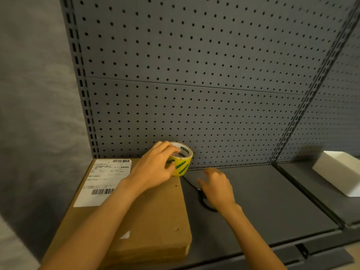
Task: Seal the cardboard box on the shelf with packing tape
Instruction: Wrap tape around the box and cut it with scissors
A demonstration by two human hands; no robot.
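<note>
A flat brown cardboard box (pixel 155 221) lies on the left of the grey shelf (pixel 272 201), with a white shipping label (pixel 103 182) on its far left corner. At the box's far right corner stands a yellow roll of packing tape (pixel 182 163) with green print. My left hand (pixel 155 168) grips the roll from the left, fingers curled over its top rim. Black scissors (pixel 200 193) lie on the shelf just right of the box. My right hand (pixel 216 187) hovers over them with loosely bent fingers, hiding most of the handles.
A grey pegboard (pixel 194 84) forms the back wall right behind the tape. A white foam block (pixel 339 176) sits on the neighbouring shelf section at the far right, past a dividing rail. The shelf's front edge runs below my forearms.
</note>
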